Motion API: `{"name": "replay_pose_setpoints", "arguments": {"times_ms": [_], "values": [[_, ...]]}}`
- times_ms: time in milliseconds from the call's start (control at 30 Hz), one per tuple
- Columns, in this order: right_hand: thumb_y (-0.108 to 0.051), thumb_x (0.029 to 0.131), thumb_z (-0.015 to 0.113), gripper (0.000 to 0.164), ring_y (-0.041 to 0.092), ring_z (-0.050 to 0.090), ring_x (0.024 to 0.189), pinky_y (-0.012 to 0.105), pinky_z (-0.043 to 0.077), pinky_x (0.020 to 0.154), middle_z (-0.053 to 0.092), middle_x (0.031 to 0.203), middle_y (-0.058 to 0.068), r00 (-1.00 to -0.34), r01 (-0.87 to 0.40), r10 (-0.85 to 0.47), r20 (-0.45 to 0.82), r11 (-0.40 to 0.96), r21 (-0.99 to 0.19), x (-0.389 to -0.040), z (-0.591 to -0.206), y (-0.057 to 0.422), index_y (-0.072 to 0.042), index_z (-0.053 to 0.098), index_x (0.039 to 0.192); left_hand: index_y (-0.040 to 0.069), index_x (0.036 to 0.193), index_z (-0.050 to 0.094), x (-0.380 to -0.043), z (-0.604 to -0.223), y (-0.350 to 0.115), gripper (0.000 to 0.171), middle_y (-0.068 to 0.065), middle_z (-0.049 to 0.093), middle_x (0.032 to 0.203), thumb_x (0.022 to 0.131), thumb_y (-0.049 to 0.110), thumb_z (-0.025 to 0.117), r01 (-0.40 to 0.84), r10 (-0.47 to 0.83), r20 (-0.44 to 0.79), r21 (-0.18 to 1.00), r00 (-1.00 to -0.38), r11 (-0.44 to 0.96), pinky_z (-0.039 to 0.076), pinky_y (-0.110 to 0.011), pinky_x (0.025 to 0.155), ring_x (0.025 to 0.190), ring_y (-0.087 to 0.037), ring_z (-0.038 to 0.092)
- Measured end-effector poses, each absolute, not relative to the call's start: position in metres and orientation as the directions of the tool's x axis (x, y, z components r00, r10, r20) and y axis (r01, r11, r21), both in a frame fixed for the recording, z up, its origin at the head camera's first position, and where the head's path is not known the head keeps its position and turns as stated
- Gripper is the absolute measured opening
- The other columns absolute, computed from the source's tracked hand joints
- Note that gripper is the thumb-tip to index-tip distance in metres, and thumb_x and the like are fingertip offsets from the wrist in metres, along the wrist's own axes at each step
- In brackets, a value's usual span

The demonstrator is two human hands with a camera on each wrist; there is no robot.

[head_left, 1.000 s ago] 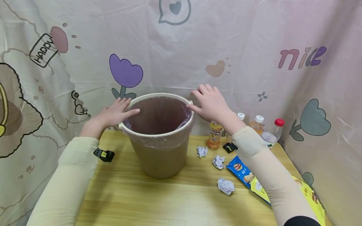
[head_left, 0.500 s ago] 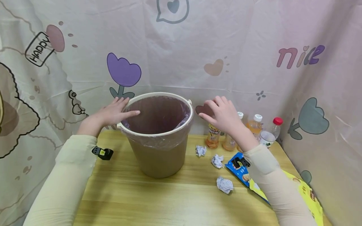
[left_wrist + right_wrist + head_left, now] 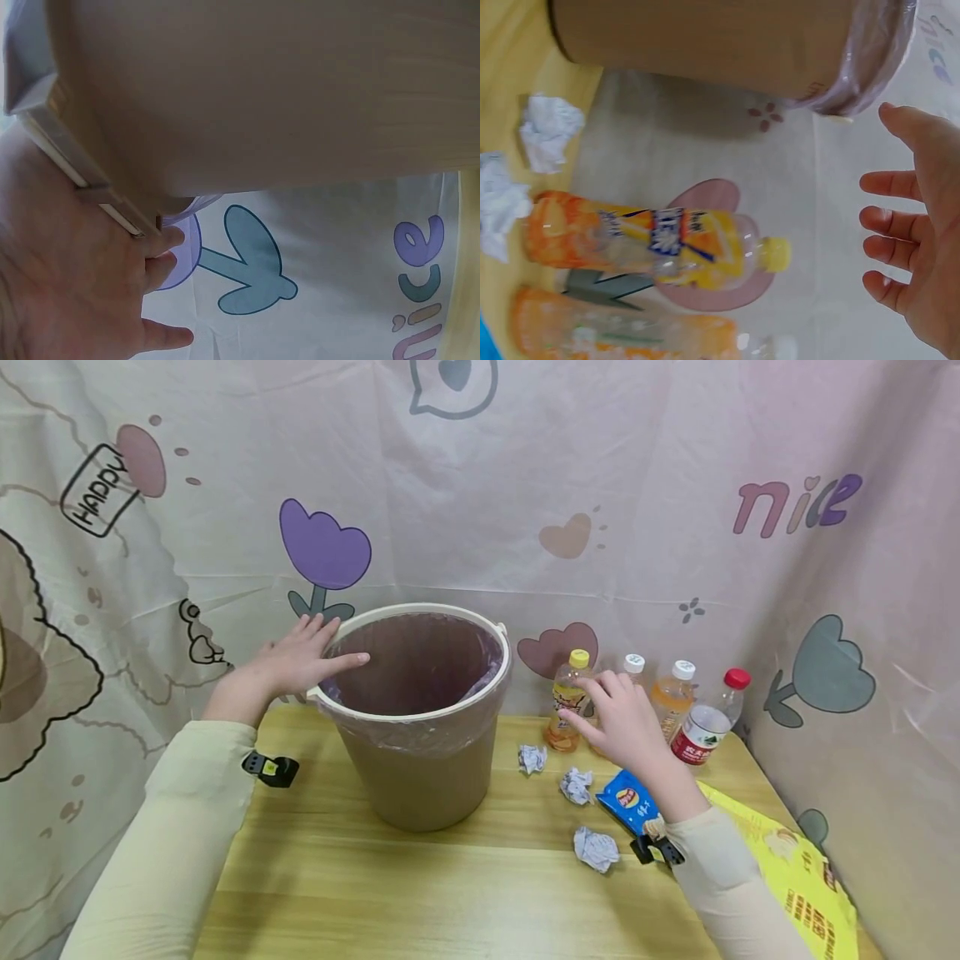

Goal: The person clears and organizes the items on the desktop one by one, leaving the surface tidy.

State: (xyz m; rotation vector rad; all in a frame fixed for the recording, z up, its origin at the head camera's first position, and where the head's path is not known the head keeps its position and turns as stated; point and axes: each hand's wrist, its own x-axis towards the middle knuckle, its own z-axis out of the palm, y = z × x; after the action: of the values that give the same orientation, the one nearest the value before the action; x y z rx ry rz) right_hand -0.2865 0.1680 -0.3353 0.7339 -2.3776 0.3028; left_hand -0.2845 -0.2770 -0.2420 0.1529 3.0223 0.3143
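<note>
A brown trash bin (image 3: 420,793) with a pale rim and a clear plastic liner (image 3: 435,735) stands upright on the wooden table. My left hand (image 3: 288,664) rests on the rim at its left side, fingers extended and thumb over the opening. To the right of the bin, my right hand (image 3: 630,727) is in the air by several bottles, holding nothing. Nearest its fingers in the head view is a yellow-capped drink bottle (image 3: 564,718) with orange liquid at the bottom. In the right wrist view a gap shows between the fingers and that bottle.
Three crumpled paper balls, among them the front one (image 3: 596,849), lie right of the bin. A red-capped bottle (image 3: 707,727) stands far right. A blue chip bag (image 3: 626,797) and a yellow bag (image 3: 802,868) lie partly under the right arm. A printed curtain (image 3: 465,510) hangs behind.
My right hand has left the area by the bin's right rim and moved right and down toward the bottles, uncovering the yellow cap. The left hand stays on the rim.
</note>
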Motion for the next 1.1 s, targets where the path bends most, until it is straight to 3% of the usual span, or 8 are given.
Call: {"name": "replay_pose_setpoints", "arguments": {"times_ms": [233, 633, 1100], "values": [[-0.045, 0.085, 0.072, 0.049, 0.029, 0.053, 0.094, 0.04, 0.043, 0.071, 0.06, 0.103, 0.01, -0.731, -0.512, -0.372, 0.572, 0.854, -0.098, -0.271, -0.361, 0.183, -0.01, 0.065, 0.119, 0.01, 0.157, -0.004, -0.285, -0.244, -0.277, 0.102, -0.024, -0.009, 0.162, 0.089, 0.079, 0.028, 0.092, 0.111, -0.077, 0.215, -0.991, 0.972, -0.001, -0.08, 0.106, 0.149, -0.044, -0.012], [-0.043, 0.082, 0.075, 0.049, 0.03, 0.055, 0.091, 0.046, 0.047, 0.072, 0.061, 0.101, 0.011, -0.791, -0.454, -0.332, 0.514, 0.882, -0.128, -0.246, -0.404, 0.21, -0.008, 0.066, 0.115, 0.011, 0.157, -0.004, -0.287, -0.246, -0.277, 0.101, -0.023, -0.008, 0.162, 0.089, 0.079, 0.027, 0.094, 0.111, -0.066, 0.225, -0.992, 0.97, -0.002, -0.079, 0.107, 0.149, -0.043, -0.013], [-0.043, 0.082, 0.075, 0.044, 0.022, 0.055, 0.092, 0.042, 0.046, 0.073, 0.061, 0.099, 0.003, -0.849, -0.42, -0.313, 0.426, 0.889, -0.184, -0.225, -0.443, 0.219, -0.012, 0.067, 0.112, 0.013, 0.157, -0.004, -0.288, -0.247, -0.279, 0.1, -0.021, -0.008, 0.163, 0.089, 0.08, 0.025, 0.081, 0.098, -0.065, 0.233, -0.993, 0.969, -0.003, -0.079, 0.107, 0.15, -0.041, -0.014]]}}
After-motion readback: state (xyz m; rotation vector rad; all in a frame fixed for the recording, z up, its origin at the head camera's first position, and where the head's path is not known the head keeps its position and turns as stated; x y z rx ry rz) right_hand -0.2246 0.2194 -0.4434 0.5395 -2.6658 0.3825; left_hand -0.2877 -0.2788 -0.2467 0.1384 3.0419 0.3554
